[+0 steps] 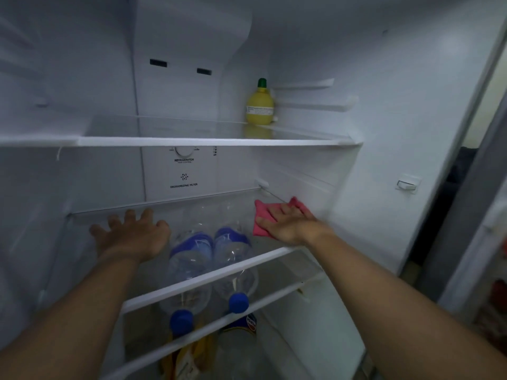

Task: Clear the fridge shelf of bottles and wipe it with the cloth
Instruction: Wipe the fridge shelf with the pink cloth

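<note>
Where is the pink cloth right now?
The pink cloth lies flat under the right hand at the middle shelf's back right corner.

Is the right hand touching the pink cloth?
Touching. The head view shows the right hand lying flat on the pink cloth, fingers spread over it, pressing it to the glass shelf.

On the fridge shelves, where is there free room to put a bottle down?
The upper shelf is bare left of the lemon juice bottle. The middle shelf looks bare between the left hand and the pink cloth. Below it, two water bottles crowd the space.
</note>
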